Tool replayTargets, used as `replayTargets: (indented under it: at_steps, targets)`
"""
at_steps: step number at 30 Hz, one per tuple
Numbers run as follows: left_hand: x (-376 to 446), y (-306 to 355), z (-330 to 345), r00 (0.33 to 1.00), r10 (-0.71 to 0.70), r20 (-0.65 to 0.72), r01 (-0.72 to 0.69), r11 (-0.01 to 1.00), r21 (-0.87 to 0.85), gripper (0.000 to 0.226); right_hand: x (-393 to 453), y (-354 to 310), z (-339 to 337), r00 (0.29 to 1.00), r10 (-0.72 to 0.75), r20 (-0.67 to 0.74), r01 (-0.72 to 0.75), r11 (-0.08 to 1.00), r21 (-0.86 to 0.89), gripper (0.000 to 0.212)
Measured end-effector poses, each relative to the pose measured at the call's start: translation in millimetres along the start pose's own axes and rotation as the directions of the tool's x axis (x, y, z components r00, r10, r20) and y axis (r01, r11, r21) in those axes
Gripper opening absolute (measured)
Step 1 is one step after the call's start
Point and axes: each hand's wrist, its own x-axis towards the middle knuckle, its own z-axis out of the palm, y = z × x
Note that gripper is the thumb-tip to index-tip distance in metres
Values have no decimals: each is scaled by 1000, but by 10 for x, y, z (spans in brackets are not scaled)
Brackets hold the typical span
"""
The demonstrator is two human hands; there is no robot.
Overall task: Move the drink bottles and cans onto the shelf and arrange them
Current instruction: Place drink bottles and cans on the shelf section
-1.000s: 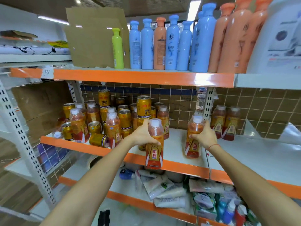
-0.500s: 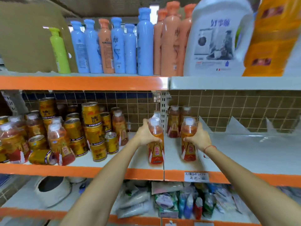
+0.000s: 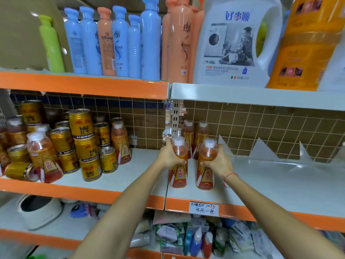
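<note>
My left hand (image 3: 170, 156) grips an orange drink bottle (image 3: 178, 173) with a white cap, and my right hand (image 3: 218, 161) grips a second one (image 3: 205, 176). Both bottles stand side by side on the middle shelf (image 3: 270, 184), just right of the shelf joint. Two more orange bottles (image 3: 195, 137) stand right behind them at the back wall. Further left on the same shelf sit stacked gold cans (image 3: 84, 141) mixed with more orange bottles (image 3: 120, 144); one can (image 3: 18, 171) lies on its side.
Shampoo bottles (image 3: 119, 42) and a large white detergent jug (image 3: 233, 43) fill the shelf above. Torn plastic film (image 3: 265, 152) lines the back right of the middle shelf. A handwritten price tag (image 3: 204, 208) hangs on the orange edge. The shelf below holds a white appliance (image 3: 40, 212) and packets.
Both hands carried their bottles rightward past the shelf upright and lowered them onto the right section in front of the two standing bottles. The view panned right.
</note>
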Motion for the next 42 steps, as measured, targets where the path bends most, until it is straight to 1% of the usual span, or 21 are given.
replayTargets:
  at_steps: [3,6,10,14,17,20,22,27,31,35,39,42]
  targets:
    - [8,8,40,1000,11,-1,-11,1000,-9,99,9,55,-18,1000,-12,-1,12,1000,21,68]
    - [-6,0,94,1000,26,-17,-27,1000,-17,103,15,85,-34,1000,-19,18,18,999,37,71]
    - [-79,-80,161,996,28,-80,-36,994,-103,96,8,130,-77,997,-28,66,21,994,103,75]
    - [-157,-171,146,999,-7,-42,-1,979,-202,90,-93,212,-72,991,-11,133,-10,988,155,79]
    - [-224,-260,165,998,-50,30,54,986,-158,89,-198,322,5,983,29,182,-54,989,137,83]
    - [-311,-384,241,995,-77,68,84,991,-101,85,-253,432,98,978,52,200,-75,991,109,86]
    - [-345,-456,291,993,-84,79,90,993,-80,85,-254,489,149,978,65,198,-86,991,101,86]
    - [-351,-535,385,994,-84,71,91,991,-96,91,-228,603,247,977,87,194,-101,993,63,88]
    - [-275,-573,394,996,-67,66,74,991,-107,89,-183,653,299,979,87,184,-97,994,44,87]
    - [-239,-621,386,995,-44,89,52,995,-86,91,-161,688,316,980,76,184,-83,996,30,87]
    - [-237,-711,420,995,8,97,-2,998,-65,100,-205,696,324,983,42,178,-49,998,35,87]
    - [-226,-769,457,996,53,68,-48,996,-71,99,-238,743,344,988,12,156,-21,998,58,87]
